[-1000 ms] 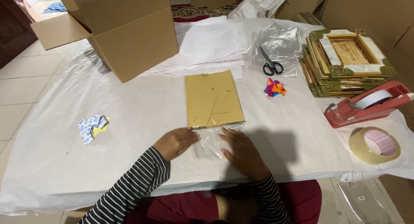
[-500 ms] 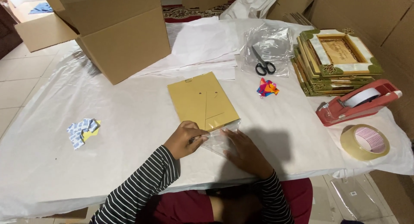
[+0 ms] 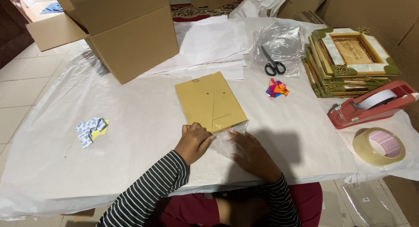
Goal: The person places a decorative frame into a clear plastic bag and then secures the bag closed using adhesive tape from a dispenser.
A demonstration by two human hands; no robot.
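A picture frame (image 3: 210, 101) lies face down on the white-covered table (image 3: 139, 122), showing its tan backing board, partly inside a clear plastic bag (image 3: 227, 139). My left hand (image 3: 194, 142) pinches the bag's open edge at the frame's near corner. My right hand (image 3: 252, 153) lies flat on the bag just right of it, fingers spread, pressing the plastic to the table.
An open cardboard box (image 3: 126, 32) stands at the back left. White paper sheets (image 3: 209, 48), scissors (image 3: 273, 65) on plastic bags, a colourful scrap (image 3: 276, 88), stacked ornate frames (image 3: 349, 61), a red tape dispenser (image 3: 371, 105), a tape roll (image 3: 379, 146) and small sachets (image 3: 91, 130) lie around.
My left hand has closed from flat into a pinch on the bag's edge. The right hand stays flat on the plastic. The view has shifted slightly.
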